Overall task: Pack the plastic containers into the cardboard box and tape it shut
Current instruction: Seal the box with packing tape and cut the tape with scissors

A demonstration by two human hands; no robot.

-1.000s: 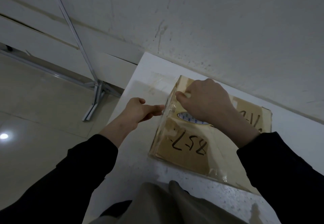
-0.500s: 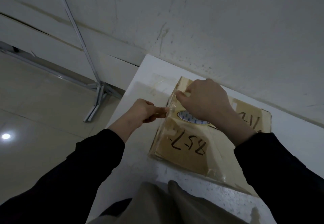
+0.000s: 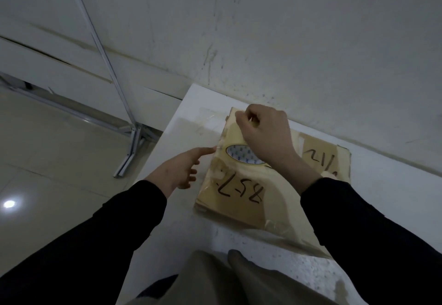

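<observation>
The cardboard box (image 3: 239,199) lies flat on the bench (image 3: 181,209), close to the bench's far left corner and just before the wall (image 3: 287,41). On its top, toward the far left, sits the tape roll (image 3: 241,155) under the right hand (image 3: 265,132), while the left hand (image 3: 179,171) touches the box's left edge with a forefinger. Left of the bench, a metal stand (image 3: 130,151) rests on the floor (image 3: 59,161).

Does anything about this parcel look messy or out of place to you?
Yes. The clear tape on the cardboard box is wrinkled along its left edge, and a loose flap of it sticks out past the near corner onto the table. Nothing looks spilled or torn.
</observation>
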